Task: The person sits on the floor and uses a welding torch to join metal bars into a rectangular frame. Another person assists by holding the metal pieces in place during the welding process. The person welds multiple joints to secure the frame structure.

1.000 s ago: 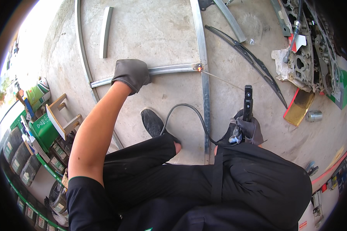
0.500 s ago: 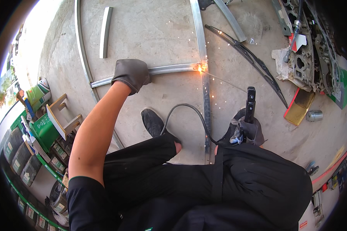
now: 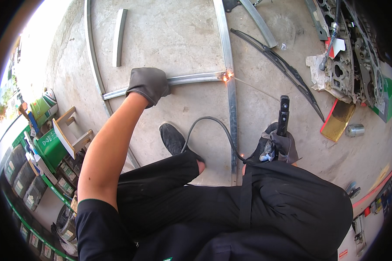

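My left hand (image 3: 146,85), in a dark gray glove, is closed on a short steel crossbar (image 3: 196,77) lying between two long steel bars (image 3: 229,115). Lower right, my gloved right hand (image 3: 280,145) grips a black welding electrode holder (image 3: 284,109). A thin electrode rod (image 3: 257,89) reaches from it to the joint of crossbar and right bar, where small orange glowing spots and sparks show. A black cable (image 3: 209,118) loops over the floor between my shoes and toward the right hand.
Loose steel offcuts (image 3: 119,37) and wiper blades (image 3: 276,61) lie on the concrete floor (image 3: 170,43). Engine parts (image 3: 339,74), a yellow tray (image 3: 335,122) and a metal cylinder (image 3: 355,130) are at right. A wooden stool (image 3: 67,130), green bin (image 3: 48,145) and shelving crowd the left.
The spray of sparks at the joint grew bright half a second ago and has now shrunk to glowing spots, with one near the cable. The electrode holder shifted very slightly; my left hand stayed put.
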The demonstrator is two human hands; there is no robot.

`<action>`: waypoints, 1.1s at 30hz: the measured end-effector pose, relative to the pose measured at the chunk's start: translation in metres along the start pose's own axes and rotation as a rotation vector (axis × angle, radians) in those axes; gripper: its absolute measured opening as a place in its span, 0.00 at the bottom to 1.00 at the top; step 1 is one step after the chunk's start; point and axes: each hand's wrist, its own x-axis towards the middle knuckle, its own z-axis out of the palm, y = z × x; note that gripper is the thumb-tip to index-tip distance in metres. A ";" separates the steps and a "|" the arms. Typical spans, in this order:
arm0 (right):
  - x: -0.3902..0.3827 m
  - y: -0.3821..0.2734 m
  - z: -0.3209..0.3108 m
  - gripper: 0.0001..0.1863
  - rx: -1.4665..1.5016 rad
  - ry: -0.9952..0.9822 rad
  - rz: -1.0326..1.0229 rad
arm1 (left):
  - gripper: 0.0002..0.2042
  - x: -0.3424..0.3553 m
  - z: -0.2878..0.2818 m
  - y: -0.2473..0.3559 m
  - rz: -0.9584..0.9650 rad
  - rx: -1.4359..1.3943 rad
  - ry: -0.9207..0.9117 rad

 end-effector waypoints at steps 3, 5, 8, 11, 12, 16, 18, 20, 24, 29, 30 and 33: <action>-0.005 -0.006 0.007 0.14 0.005 -0.004 0.000 | 0.11 0.001 0.000 0.000 0.007 -0.008 0.001; -0.004 -0.007 0.007 0.15 -0.008 -0.021 0.018 | 0.11 0.001 0.001 -0.001 0.013 -0.014 0.014; -0.005 -0.008 0.010 0.15 -0.046 -0.011 0.029 | 0.11 0.001 0.002 -0.002 0.015 -0.017 0.023; -0.008 -0.012 0.018 0.12 -0.122 0.026 0.033 | 0.11 0.001 0.003 -0.001 0.017 -0.019 0.025; -0.009 -0.013 0.021 0.11 -0.152 0.038 0.034 | 0.11 0.002 0.003 -0.001 0.018 -0.019 0.026; -0.008 -0.013 0.023 0.09 -0.157 0.031 0.010 | 0.11 0.002 0.002 -0.001 0.015 -0.019 0.019; -0.009 -0.022 0.028 0.09 -0.214 -0.015 0.018 | 0.11 0.000 0.002 -0.002 0.010 -0.025 0.011; -0.005 -0.014 0.024 0.09 -0.190 0.015 0.021 | 0.11 0.000 0.001 -0.001 0.012 -0.021 0.008; -0.005 -0.010 0.021 0.10 -0.123 0.017 0.006 | 0.12 0.000 0.000 0.000 0.017 -0.017 0.008; -0.002 -0.008 0.018 0.12 -0.180 0.032 0.010 | 0.12 0.001 0.003 0.000 0.020 0.006 0.021; -0.002 -0.010 0.020 0.12 -0.201 0.036 0.021 | 0.12 0.000 0.004 -0.001 0.018 0.017 0.019; -0.014 -0.021 0.023 0.15 -0.082 -0.119 -0.028 | 0.11 0.002 0.003 -0.001 0.007 0.005 0.007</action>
